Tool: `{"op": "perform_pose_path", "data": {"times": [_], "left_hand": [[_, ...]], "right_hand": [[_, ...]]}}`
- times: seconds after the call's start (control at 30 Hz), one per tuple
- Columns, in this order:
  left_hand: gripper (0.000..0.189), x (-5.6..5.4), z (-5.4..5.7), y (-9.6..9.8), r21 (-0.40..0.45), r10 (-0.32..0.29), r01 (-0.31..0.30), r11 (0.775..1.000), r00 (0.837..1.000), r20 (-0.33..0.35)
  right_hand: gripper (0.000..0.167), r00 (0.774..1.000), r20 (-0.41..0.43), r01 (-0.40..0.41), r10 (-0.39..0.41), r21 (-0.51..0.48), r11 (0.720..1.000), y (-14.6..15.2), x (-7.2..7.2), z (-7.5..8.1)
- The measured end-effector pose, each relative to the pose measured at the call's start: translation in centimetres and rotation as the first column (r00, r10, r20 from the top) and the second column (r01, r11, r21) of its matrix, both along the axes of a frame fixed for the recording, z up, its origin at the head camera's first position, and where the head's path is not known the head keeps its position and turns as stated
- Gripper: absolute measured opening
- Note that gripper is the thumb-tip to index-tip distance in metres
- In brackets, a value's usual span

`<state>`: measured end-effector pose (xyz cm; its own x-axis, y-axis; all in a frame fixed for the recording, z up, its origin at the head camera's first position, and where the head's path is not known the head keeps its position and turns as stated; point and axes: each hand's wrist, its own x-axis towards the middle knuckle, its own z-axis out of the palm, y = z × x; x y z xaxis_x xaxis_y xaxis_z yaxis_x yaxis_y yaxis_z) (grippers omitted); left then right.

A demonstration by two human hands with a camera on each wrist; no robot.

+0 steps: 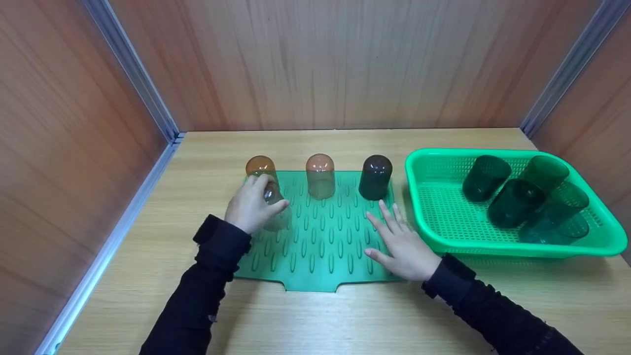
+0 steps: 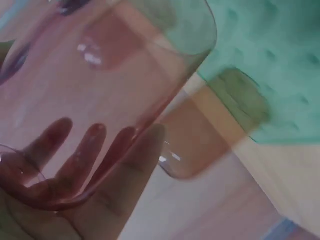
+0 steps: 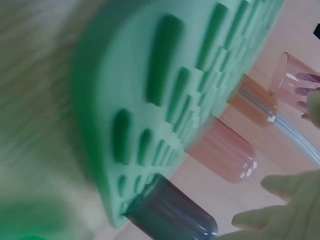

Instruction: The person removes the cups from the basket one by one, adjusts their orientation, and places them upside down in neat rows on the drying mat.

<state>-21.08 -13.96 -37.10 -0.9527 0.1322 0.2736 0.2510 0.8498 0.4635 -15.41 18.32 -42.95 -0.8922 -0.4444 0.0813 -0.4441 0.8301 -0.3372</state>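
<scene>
My left hand [image 1: 253,204] grips a see-through pinkish tumbler [image 2: 115,95], mouth down, by its base over the left part of a green ribbed mat [image 1: 313,246]. Just behind it, an amber tumbler [image 1: 260,165] stands upside down at the mat's back left corner. A peach-pink tumbler [image 1: 320,177] and a dark tumbler [image 1: 375,177] stand upside down along the mat's back edge. Over the mat's right side my right hand [image 1: 402,244] spreads its fingers [image 3: 290,187], holding nothing, in front of the dark tumbler.
A green plastic basket [image 1: 424,236] sits to the right of the mat, with several tumblers [image 1: 515,203] lying or leaning in its right part. Wood-grain panels [image 1: 345,64] with metal corner strips [image 1: 143,84] enclose the pale wooden table [image 1: 197,177] at the back and sides.
</scene>
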Motion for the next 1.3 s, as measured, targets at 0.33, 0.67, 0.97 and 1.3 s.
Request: {"op": "perform_pose_path", "data": {"times": [0.33, 0.67, 0.97, 1.3], "left_hand": [[0.056, -1.6, -2.1, -2.0, -0.094, 0.090, -0.085, 0.992, 0.995, 0.053], [0.069, -3.1, -3.1, -2.3, -0.126, 0.150, -0.139, 0.982, 0.985, 0.082], [0.069, -3.2, -3.5, -2.4, -0.091, 0.156, -0.149, 0.985, 0.985, 0.070], [0.074, -3.0, -3.5, -2.3, -0.143, 0.187, -0.180, 0.973, 0.982, 0.037]], "right_hand": [[0.075, 0.970, 0.242, -0.064, 0.014, 0.197, 0.978, -0.2, 0.8, -1.6], [0.076, 0.960, 0.280, -0.101, 0.018, 0.283, 0.954, -0.5, 1.0, -1.9], [0.076, 0.965, 0.261, -0.110, 0.035, 0.281, 0.953, -0.4, 1.0, -1.8], [0.076, 0.964, 0.264, -0.113, 0.031, 0.303, 0.946, -0.5, 0.9, -1.6]]}}
